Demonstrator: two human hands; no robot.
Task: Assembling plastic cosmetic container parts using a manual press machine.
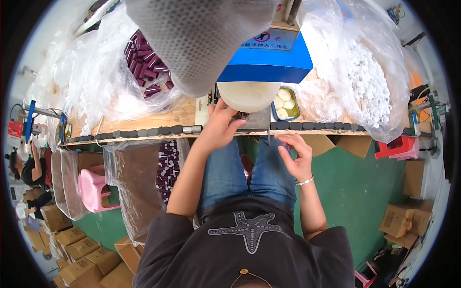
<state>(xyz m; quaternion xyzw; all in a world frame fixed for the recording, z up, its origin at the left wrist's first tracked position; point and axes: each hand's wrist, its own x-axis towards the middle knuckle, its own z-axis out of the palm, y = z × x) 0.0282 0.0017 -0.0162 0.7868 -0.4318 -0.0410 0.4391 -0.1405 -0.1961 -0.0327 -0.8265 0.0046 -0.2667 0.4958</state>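
A workshop with a green floor [355, 192] fills the lower frame, and a long wooden bench [158, 120] crosses the middle, its front edge lined with a row of dark rounded blocks [158, 130]. At centre top stands a blue machine housing [269, 62] with a pale round disc [247, 95] under it — a small rectangular sign with a red prohibition circle sits on its upper face. The left hand [220, 127] reaches up to the grey metal plate [257, 120] just beneath the disc, fingers curled around something small there; what they grasp cannot be made out. The right hand [297, 156] hangs lower, over the lap, fingers pinched together as if on a small part, though the part itself is too small to tell.

Supplies sit within arm's reach: a clear plastic bag of dark maroon tubes [146, 62] at upper left, a clear bag of small white caps [370, 81] at upper right, and a blue tray of pale oval pieces [284, 103] just right of the machine. Another bag of maroon tubes [168, 168] hangs below the bench — likely catching finished pieces. Brown cardboard boxes [77, 249] stack at lower left, beside a pink plastic stool [93, 189].
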